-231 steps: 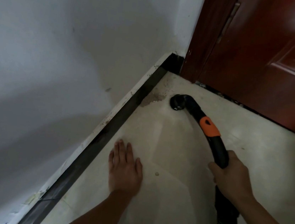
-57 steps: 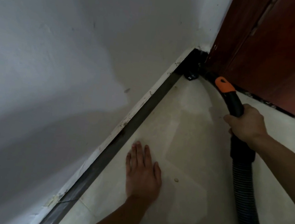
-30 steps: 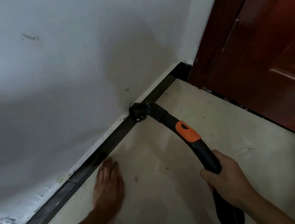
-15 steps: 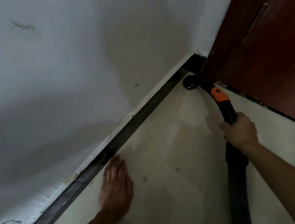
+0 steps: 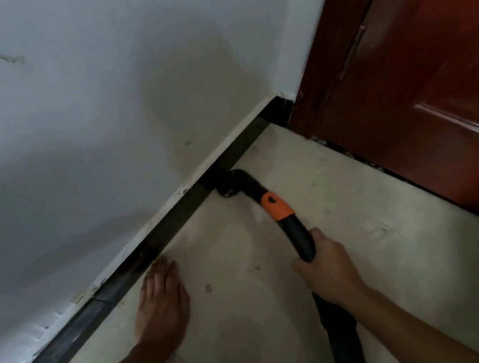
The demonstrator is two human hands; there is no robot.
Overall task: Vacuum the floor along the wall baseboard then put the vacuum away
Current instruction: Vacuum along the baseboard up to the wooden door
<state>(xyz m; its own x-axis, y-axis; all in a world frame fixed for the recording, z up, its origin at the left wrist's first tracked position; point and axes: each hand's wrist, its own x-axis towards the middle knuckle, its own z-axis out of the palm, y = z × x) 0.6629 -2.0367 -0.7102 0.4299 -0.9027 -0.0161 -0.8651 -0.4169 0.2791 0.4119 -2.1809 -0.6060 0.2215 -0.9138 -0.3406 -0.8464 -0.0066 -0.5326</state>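
A black vacuum hose handle (image 5: 301, 234) with an orange collar (image 5: 277, 206) curves down to a small round nozzle (image 5: 229, 184). The nozzle touches the black baseboard (image 5: 165, 232) partway along the white wall (image 5: 91, 102). My right hand (image 5: 327, 270) grips the handle just behind the orange collar, and the black hose (image 5: 345, 345) runs back under my forearm. My left hand (image 5: 163, 301) rests flat on the pale floor (image 5: 321, 191) beside the baseboard, fingers straight, holding nothing.
A dark red wooden door (image 5: 438, 100) and its frame stand at the far right, meeting the wall at the corner. A few small specks (image 5: 207, 288) lie on the floor between my hands.
The nozzle has come back from the corner by the door to a spot partway along the baseboard. My right hand pulled back with it. My left hand stays flat on the floor.
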